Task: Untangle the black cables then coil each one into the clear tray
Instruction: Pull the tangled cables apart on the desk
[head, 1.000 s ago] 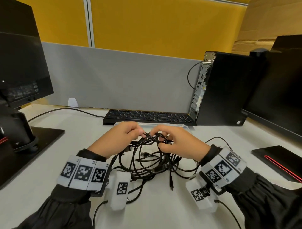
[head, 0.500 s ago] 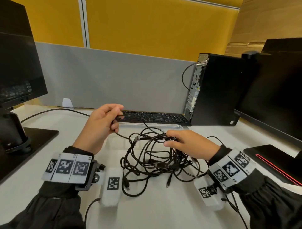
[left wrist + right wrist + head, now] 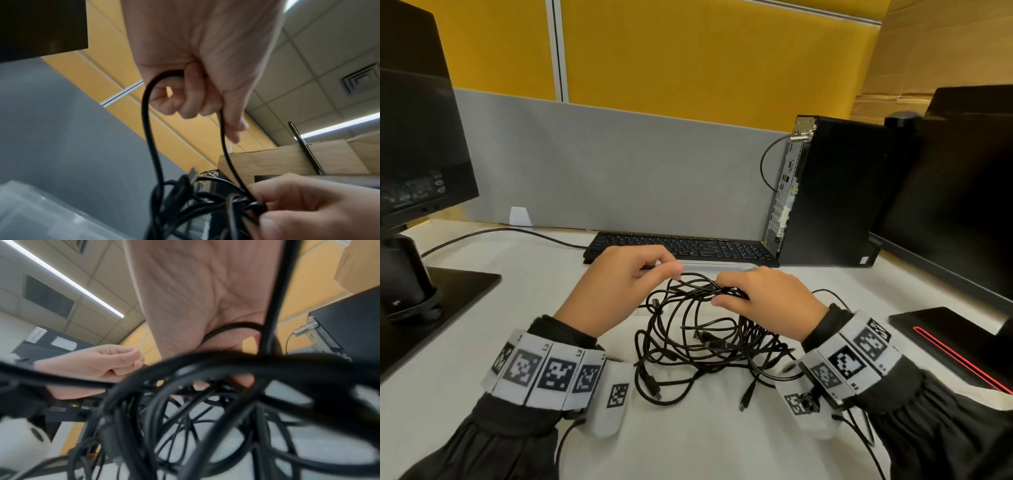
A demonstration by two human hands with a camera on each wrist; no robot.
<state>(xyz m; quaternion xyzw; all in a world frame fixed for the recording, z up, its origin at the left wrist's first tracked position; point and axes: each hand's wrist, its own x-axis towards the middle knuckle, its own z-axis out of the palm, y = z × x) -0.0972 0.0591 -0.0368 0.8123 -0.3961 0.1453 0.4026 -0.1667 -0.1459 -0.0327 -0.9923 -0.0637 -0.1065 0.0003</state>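
Black cables (image 3: 705, 335) lie tangled; my left hand (image 3: 616, 287) pinches one strand. My right hand (image 3: 767, 301) grips the bunch. No writing on them is readable.

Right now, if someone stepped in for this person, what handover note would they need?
Left hand: pinches a loop of one black cable, raised off the tangle.
Right hand: grips the top of the tangle of black cables, which lies on the desk.
Clear tray: behind the hands, before the keyboard.
Done: no cable freed or coiled.
Left: untangle everything, coil each cable into the tray.
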